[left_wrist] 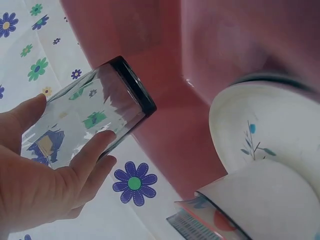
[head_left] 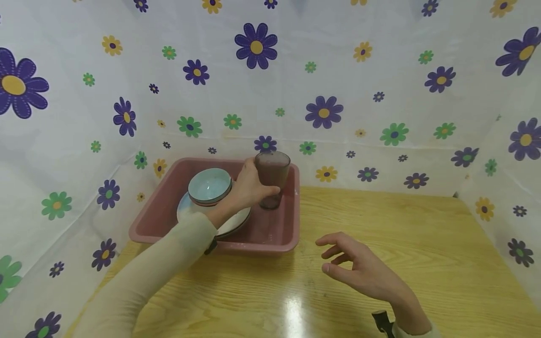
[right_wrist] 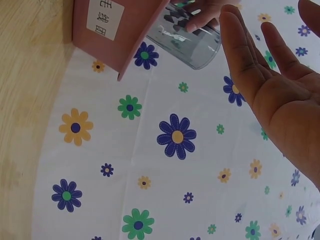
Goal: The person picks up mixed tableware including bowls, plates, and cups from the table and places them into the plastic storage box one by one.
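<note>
My left hand (head_left: 247,190) grips a clear drinking glass (head_left: 274,170) round its side, thumb on one side and fingers on the other. The glass stands roughly upright at the right end of a pink plastic basin (head_left: 258,247); whether its base touches the basin floor I cannot tell. In the left wrist view the glass (left_wrist: 92,112) shows a thick dark base. Left of that hand, stacked bowls with a light blue one (head_left: 210,184) on top sit on a white plate (head_left: 236,224). My right hand (head_left: 363,272) hovers over the table with fingers loosely bent, holding nothing.
The basin rests on a wood-grain table (head_left: 397,230), close to the back wall covered by a flower-print sheet (head_left: 287,89). Similar sheeting hangs at both sides. A white label (right_wrist: 105,19) with writing is stuck on the basin's outer wall.
</note>
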Tool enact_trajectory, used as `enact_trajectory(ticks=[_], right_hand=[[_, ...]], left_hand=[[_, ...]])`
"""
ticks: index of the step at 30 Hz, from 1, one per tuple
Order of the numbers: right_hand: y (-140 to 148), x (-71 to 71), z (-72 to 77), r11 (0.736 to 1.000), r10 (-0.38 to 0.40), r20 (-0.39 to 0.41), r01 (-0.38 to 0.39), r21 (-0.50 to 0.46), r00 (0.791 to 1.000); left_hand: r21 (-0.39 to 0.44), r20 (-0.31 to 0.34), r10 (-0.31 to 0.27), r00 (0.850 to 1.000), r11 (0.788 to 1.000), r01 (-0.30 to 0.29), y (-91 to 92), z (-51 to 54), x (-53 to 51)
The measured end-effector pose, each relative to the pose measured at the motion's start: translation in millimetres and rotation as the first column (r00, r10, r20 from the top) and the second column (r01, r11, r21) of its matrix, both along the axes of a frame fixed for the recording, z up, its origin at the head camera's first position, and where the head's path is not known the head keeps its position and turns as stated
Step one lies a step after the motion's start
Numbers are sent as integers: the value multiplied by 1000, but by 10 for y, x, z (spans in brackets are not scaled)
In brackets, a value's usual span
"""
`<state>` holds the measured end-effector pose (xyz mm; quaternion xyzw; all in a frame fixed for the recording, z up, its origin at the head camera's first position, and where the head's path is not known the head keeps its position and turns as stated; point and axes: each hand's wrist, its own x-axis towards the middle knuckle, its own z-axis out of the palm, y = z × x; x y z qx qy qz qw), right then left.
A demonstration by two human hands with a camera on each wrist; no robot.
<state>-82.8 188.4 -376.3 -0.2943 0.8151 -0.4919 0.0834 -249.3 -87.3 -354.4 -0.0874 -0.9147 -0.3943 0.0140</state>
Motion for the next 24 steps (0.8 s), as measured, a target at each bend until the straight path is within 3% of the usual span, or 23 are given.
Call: enact_trajectory(ticks=[7,24], right_hand=[[7,-2,-1,1000,-4,1,4,10,1000],[44,-17,-11,1000,-12,-19,13,25,1000]], left_hand=[[-3,-13,-8,1000,1000,8,52,8,-82],[-80,25,-46,999,996,47,67,-54,-261]])
